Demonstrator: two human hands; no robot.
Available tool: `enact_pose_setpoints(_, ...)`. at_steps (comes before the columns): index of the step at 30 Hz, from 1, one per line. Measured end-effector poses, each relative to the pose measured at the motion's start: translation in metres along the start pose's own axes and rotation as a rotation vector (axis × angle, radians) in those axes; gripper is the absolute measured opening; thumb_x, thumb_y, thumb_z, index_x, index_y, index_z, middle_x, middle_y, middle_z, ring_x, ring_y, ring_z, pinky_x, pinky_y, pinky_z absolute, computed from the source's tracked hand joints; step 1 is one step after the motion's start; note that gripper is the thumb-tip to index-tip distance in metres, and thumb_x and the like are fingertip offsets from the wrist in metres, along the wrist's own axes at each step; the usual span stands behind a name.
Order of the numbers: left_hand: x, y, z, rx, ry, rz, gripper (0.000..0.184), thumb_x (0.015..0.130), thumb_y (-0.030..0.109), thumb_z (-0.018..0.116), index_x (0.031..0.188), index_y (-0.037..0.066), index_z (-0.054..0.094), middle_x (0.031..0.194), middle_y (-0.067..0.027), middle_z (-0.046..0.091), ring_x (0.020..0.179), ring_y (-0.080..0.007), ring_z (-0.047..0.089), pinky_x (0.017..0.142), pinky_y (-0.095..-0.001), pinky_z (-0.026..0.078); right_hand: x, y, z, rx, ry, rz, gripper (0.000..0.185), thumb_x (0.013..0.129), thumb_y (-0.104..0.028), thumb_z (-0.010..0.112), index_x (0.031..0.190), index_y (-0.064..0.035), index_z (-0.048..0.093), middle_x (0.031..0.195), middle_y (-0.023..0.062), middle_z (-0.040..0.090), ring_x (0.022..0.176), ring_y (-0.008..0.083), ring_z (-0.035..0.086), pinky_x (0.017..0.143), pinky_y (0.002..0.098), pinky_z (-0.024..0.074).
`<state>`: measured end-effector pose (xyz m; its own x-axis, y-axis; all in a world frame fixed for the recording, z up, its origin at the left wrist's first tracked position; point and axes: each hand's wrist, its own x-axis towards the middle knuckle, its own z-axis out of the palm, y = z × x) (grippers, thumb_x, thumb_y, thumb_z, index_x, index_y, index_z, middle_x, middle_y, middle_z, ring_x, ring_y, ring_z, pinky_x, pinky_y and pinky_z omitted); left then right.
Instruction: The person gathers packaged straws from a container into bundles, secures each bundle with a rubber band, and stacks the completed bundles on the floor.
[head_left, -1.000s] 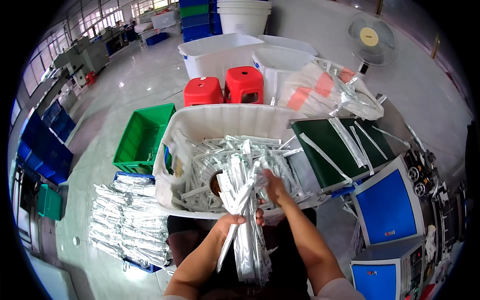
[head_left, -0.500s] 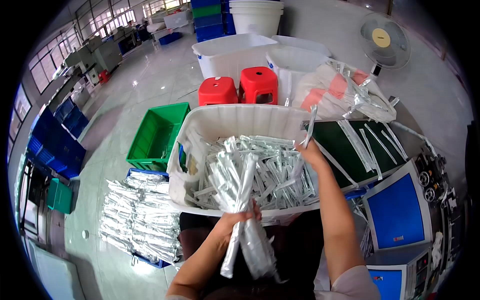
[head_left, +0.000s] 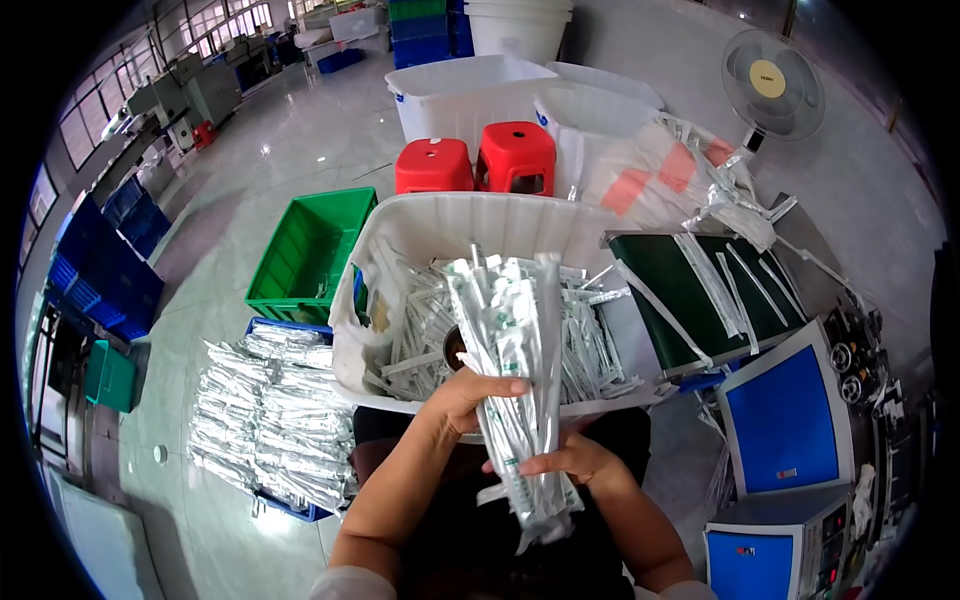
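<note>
A thick bundle of long silvery packets stands nearly upright over my lap, in front of a white tub. My left hand wraps round the bundle at mid-height, its thumb across the front. Lower down on the right side, my right hand also grips it, thumb in front. Many loose packets lie in the tub behind, along with a round brown item partly hidden by the bundle.
Left of the tub are a green crate and a blue crate heaped with silvery packets. To the right, a green conveyor belt carries several packets beside a blue-panelled machine. Red stools and a fan stand beyond.
My right hand has come down from the tub's right side, where it held a single packet, to the bundle's lower part. The bundle is now more upright, and my left hand has risen with it.
</note>
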<state>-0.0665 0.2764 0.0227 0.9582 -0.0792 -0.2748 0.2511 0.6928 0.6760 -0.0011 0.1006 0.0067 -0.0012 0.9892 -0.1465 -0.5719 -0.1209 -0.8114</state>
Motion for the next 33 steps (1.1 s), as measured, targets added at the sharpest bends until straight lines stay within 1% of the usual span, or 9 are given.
enact_pose_setpoints(5, -0.022, -0.067, 0.004, -0.505, -0.162, 0.024, 0.074, 0.058, 0.005, 0.068, 0.123, -0.004, 0.033, 0.117, -0.026, 0.044, 0.103, -0.0398, 0.049, 0.087, -0.0472, 0.043, -0.006, 0.077, 0.033, 0.212, -0.139, 0.084, 0.053, 0.073, -0.022, 0.066, 0.115, 0.0006, 0.044, 0.104, 0.0151, 0.056, 0.1, 0.025, 0.054, 0.088, 0.0371, 0.0413)
enact_pose_setpoints(8, -0.039, -0.089, -0.018, -0.301, -0.171, 0.095, 0.066, 0.055, 0.004, 0.07, 0.115, -0.006, 0.043, 0.101, -0.0222, 0.056, 0.089, -0.0352, 0.058, 0.078, -0.0431, 0.049, -0.016, 0.106, 0.05, 0.297, -0.037, 0.112, 0.053, 0.074, -0.026, 0.066, 0.116, -0.0026, 0.044, 0.104, 0.0117, 0.056, 0.098, 0.0217, 0.054, 0.088, 0.0348, 0.0408)
enact_pose_setpoints(11, -0.037, -0.08, -0.011, -0.044, 0.132, 0.041, 0.06, 0.055, 0.003, 0.07, 0.11, -0.005, 0.046, 0.084, -0.0155, 0.06, 0.074, -0.0263, 0.061, 0.069, -0.0362, 0.05, -0.019, 0.087, 0.056, 0.244, 0.082, 0.052, 0.053, 0.073, -0.028, 0.067, 0.114, -0.0027, 0.045, 0.101, 0.0078, 0.055, 0.097, 0.0181, 0.052, 0.085, 0.0312, 0.0397)
enact_pose_setpoints(13, -0.038, -0.069, 0.015, 0.097, 0.317, 0.189, 0.05, 0.061, -0.002, 0.067, 0.107, -0.004, 0.048, 0.091, -0.0101, 0.058, 0.079, -0.02, 0.058, 0.07, -0.0307, 0.048, -0.017, 0.08, 0.058, 0.031, 0.323, -0.091, 0.047, 0.074, -0.023, 0.066, 0.112, -0.0033, 0.045, 0.099, 0.0058, 0.054, 0.094, 0.0145, 0.05, 0.08, 0.0273, 0.0395)
enact_pose_setpoints(16, -0.042, -0.066, 0.026, 0.472, 0.289, 0.304, 0.049, 0.067, 0.005, 0.069, 0.11, -0.003, 0.045, 0.094, -0.0074, 0.057, 0.083, -0.0158, 0.054, 0.072, -0.0286, 0.045, -0.014, 0.089, 0.044, 0.19, 0.261, -0.033, 0.044, 0.068, -0.009, 0.069, 0.106, -0.0037, 0.047, 0.093, 0.0038, 0.054, 0.088, 0.0144, 0.052, 0.076, 0.0293, 0.0434)
enact_pose_setpoints(18, -0.045, -0.074, 0.013, 0.917, 0.373, 0.412, 0.051, 0.08, 0.026, 0.06, 0.115, -0.002, 0.037, 0.084, -0.0165, 0.059, 0.077, -0.0292, 0.059, 0.07, -0.0354, 0.045, -0.015, 0.082, 0.044, 0.227, 0.306, -0.004, 0.053, 0.064, -0.005, 0.069, 0.11, -0.0024, 0.043, 0.094, 0.0056, 0.052, 0.089, 0.0156, 0.052, 0.077, 0.03, 0.044)
enact_pose_setpoints(21, -0.072, -0.058, 0.011, 1.164, 0.286, 0.343, 0.031, 0.09, 0.024, 0.04, 0.11, 0.0, 0.041, 0.074, -0.0246, 0.057, 0.072, -0.0441, 0.054, 0.059, -0.0434, 0.045, -0.012, 0.078, 0.041, 0.237, 0.337, -0.09, 0.053, 0.062, -0.006, 0.07, 0.109, -0.0022, 0.044, 0.094, 0.0056, 0.053, 0.088, 0.0159, 0.053, 0.076, 0.0297, 0.0442)
enact_pose_setpoints(26, -0.102, -0.068, -0.007, 0.859, 0.564, 0.273, 0.035, 0.093, 0.027, 0.034, 0.082, -0.001, 0.051, 0.053, -0.0051, 0.054, 0.044, -0.0106, 0.051, 0.042, -0.0236, 0.041, -0.017, 0.071, 0.018, 0.339, 0.442, -0.15, 0.045, 0.064, -0.008, 0.067, 0.103, -0.0001, 0.046, 0.088, 0.0085, 0.054, 0.079, 0.0189, 0.056, 0.069, 0.0323, 0.0481)
enact_pose_setpoints(33, -0.047, -0.076, 0.001, 0.537, 0.316, 0.449, 0.023, 0.087, 0.016, 0.052, 0.101, -0.002, 0.051, 0.08, -0.0038, 0.055, 0.064, -0.0077, 0.05, 0.057, -0.0208, 0.042, -0.019, 0.058, 0.006, 0.129, 0.395, -0.176, 0.051, 0.061, -0.018, 0.067, 0.105, 0.0008, 0.049, 0.09, 0.0102, 0.056, 0.082, 0.0203, 0.057, 0.071, 0.0339, 0.0494)
